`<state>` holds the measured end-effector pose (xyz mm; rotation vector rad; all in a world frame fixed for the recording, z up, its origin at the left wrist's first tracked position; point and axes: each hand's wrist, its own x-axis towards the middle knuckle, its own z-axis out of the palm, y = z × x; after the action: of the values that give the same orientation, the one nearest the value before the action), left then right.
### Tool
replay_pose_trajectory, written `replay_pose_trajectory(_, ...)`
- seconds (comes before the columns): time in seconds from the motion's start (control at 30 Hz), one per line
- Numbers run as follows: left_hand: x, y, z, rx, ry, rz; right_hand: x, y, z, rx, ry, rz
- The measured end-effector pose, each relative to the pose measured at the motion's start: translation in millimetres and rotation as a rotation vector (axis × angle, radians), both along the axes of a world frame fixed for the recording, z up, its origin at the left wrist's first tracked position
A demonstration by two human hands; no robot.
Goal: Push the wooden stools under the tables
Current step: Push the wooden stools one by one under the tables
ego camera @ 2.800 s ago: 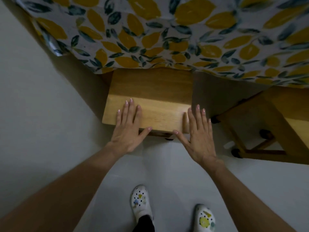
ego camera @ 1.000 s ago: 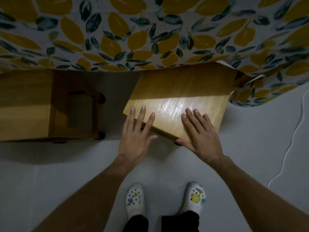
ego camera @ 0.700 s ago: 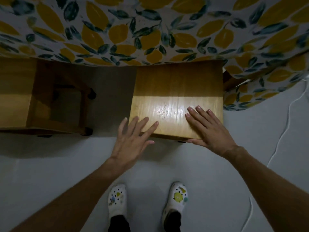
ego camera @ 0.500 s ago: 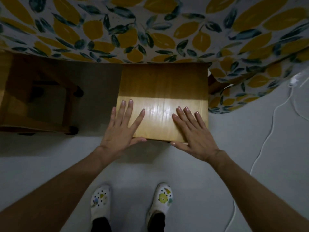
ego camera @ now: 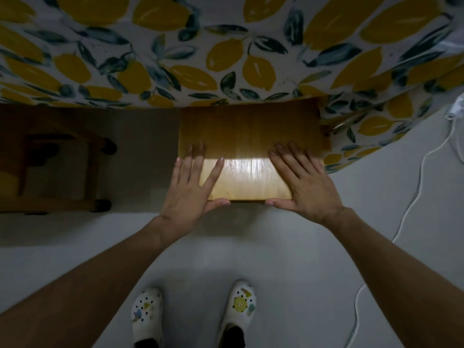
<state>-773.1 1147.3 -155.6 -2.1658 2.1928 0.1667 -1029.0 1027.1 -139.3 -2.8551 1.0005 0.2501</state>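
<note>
A wooden stool [ego camera: 248,179] stands in front of me, the far half of its seat in shadow beneath the table's lemon-print cloth [ego camera: 226,59]. My left hand [ego camera: 190,194] lies flat on the seat's near left corner, fingers spread, thumb against the front edge. On the near right corner my right hand [ego camera: 306,189] rests the same way. Neither hand grips anything. At the left a second wooden stool [ego camera: 57,172] sits mostly under the table, only its legs and rails showing.
The cloth hangs down past the table's right corner [ego camera: 364,126]. A white cable [ego camera: 411,204] trails across the grey floor at the right. My two patterned white clogs [ego camera: 147,315] stand on the floor behind the stool.
The stool was turned from skewed to square with the table edge and has slid farther under the cloth. Both hands moved with it to its near corners.
</note>
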Motion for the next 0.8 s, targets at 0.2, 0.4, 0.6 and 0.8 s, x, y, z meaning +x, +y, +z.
replay_pose_trajectory(0.2,-1,0,2,0.042,0.009,0.015,0,-2,-3,0.005,-0.024,0.005)
replay_pose_trajectory(0.4,-2,-2,7,0.095,0.016,0.008,-1,-6,-4,0.025,-0.071,0.005)
replay_pose_trajectory(0.6,-1,-9,31,0.355,-0.003,0.03,10,-2,12,0.18,0.009,-0.088)
replay_pose_trajectory(0.8,-19,-28,130,0.519,0.2,0.172,29,23,103,0.244,0.058,-0.359)
